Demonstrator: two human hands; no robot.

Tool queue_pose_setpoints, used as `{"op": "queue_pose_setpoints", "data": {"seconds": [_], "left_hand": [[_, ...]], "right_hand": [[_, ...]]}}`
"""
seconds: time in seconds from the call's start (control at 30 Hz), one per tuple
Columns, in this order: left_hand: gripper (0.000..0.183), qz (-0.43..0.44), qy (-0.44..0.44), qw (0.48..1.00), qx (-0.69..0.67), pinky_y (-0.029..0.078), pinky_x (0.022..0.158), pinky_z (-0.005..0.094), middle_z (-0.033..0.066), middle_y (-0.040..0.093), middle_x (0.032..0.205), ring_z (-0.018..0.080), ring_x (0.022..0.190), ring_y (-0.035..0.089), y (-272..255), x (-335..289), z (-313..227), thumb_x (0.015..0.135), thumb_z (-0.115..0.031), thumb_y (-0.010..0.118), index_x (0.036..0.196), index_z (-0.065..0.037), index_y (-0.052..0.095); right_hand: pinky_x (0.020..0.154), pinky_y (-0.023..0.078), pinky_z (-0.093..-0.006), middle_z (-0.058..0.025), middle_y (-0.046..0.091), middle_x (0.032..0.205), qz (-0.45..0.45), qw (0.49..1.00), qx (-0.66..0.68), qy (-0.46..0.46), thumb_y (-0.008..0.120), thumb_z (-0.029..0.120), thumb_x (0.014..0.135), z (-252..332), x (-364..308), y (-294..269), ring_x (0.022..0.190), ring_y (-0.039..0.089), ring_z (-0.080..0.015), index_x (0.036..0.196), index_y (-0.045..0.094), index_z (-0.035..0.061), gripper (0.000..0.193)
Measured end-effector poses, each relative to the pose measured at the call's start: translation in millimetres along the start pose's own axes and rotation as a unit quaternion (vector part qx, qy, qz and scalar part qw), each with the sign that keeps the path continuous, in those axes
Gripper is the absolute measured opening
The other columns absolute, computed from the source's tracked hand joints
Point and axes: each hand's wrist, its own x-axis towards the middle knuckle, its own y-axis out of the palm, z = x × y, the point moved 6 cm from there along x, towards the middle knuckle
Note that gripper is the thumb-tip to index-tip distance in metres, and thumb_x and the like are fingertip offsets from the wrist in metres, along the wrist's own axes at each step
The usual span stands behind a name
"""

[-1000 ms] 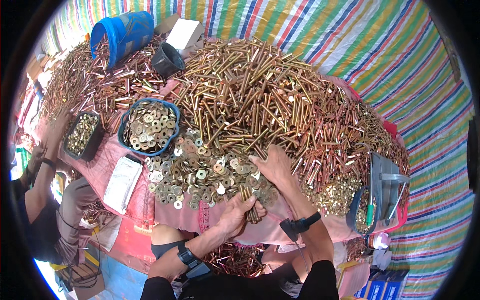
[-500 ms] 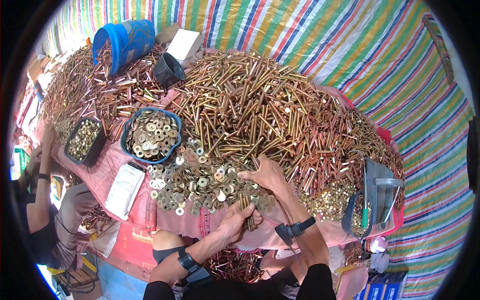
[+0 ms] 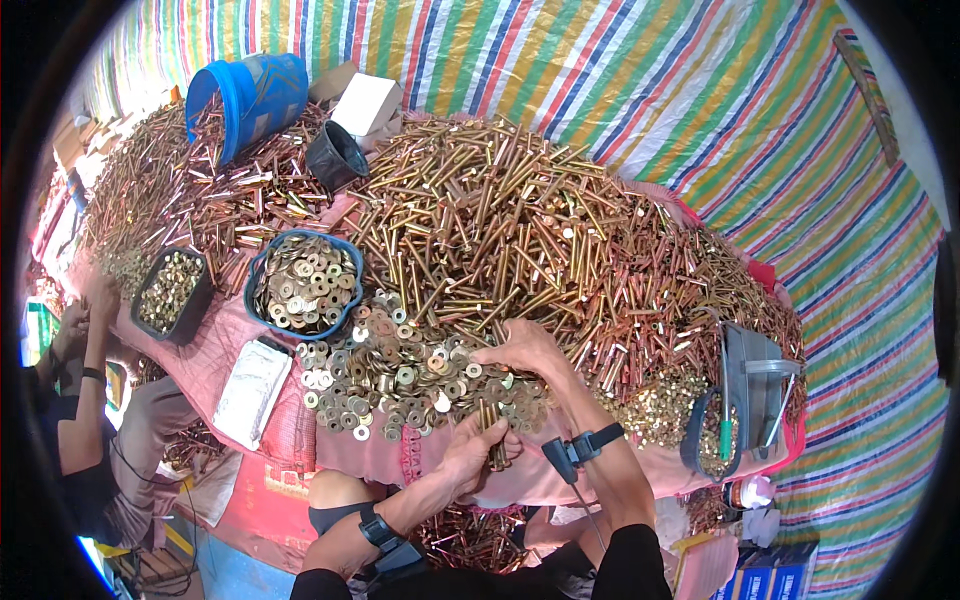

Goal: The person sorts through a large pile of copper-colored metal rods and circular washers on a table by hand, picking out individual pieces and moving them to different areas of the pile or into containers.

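Observation:
My left hand (image 3: 474,452) is closed around a small bundle of brass-coloured bolts (image 3: 494,430), held upright at the near edge of the table. My right hand (image 3: 532,348) reaches to where the large heap of long bolts (image 3: 490,220) meets a spread of flat washers (image 3: 400,372). Its thumb stretches left over the washers, apart from the fingers, whose tips are partly hidden among the bolts. A blue-rimmed basin (image 3: 305,283) full of washers stands left of the loose ones.
Small nuts (image 3: 660,405) lie at the right beside a grey plastic scoop-like container (image 3: 750,370). A dark tub of nuts (image 3: 170,292), a white packet (image 3: 252,392), a tipped blue bucket (image 3: 250,105) and a black cup (image 3: 336,155) stand left. Another person's arm (image 3: 88,350) works at far left.
My right hand has shifted slightly left and down at the bolt heap's edge. The left hand still holds its bolts in nearly the same place. The view has tilted a little.

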Motion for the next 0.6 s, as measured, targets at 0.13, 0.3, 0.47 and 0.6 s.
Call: {"op": "queue_pose_setpoints", "data": {"seconds": [0.13, 0.3, 0.47, 0.6], "left_hand": [[0.012, -0.004, 0.010, 1.000, -0.003, 0.063, 0.074, 0.0349, 0.0081, 0.074, 0.087, 0.0206, 0.078, 0.074, -1, -1, 2, 0.107, -0.016, 0.063, 0.111, -0.006, 0.060], [0.012, -0.011, 0.014, 1.000, 0.006, 0.062, 0.067, 0.0303, 0.0068, 0.073, 0.084, 0.0178, 0.075, 0.073, 4, -3, -1, 0.107, -0.016, 0.063, 0.113, -0.007, 0.058], [0.011, -0.010, 0.002, 1.000, 0.002, 0.061, 0.067, 0.0300, 0.0068, 0.072, 0.084, 0.0169, 0.075, 0.072, 4, -4, -2, 0.108, -0.016, 0.063, 0.110, -0.007, 0.059], [0.011, -0.016, 0.005, 1.000, 0.017, 0.064, 0.075, 0.0357, 0.0077, 0.074, 0.087, 0.0208, 0.079, 0.074, 0, -2, 1, 0.107, -0.017, 0.064, 0.110, -0.006, 0.062]], "right_hand": [[0.099, 0.055, -0.0475, -0.0332, 0.072, 0.113, 0.000, 0.999, 0.015, -0.029, 0.087, 0.067, 0.066, -7, 1, 9, 0.109, 0.071, -0.0425, 0.122, 0.068, -0.0121, 0.099], [0.097, 0.055, -0.0437, -0.0313, 0.072, 0.117, 0.011, 0.997, 0.055, -0.048, 0.092, 0.058, 0.065, -10, 4, 9, 0.110, 0.071, -0.0377, 0.123, 0.068, -0.0107, 0.093], [0.071, 0.054, -0.0397, -0.0174, 0.074, 0.084, 0.066, 0.998, 0.022, -0.014, 0.090, 0.052, 0.068, -8, 13, 8, 0.076, 0.070, -0.0250, 0.099, 0.075, -0.0042, 0.066], [0.076, 0.055, -0.0424, -0.0203, 0.075, 0.086, 0.020, 1.000, 0.017, 0.003, 0.090, 0.057, 0.067, -7, 14, 8, 0.080, 0.072, -0.0298, 0.094, 0.075, -0.0043, 0.069]]}}
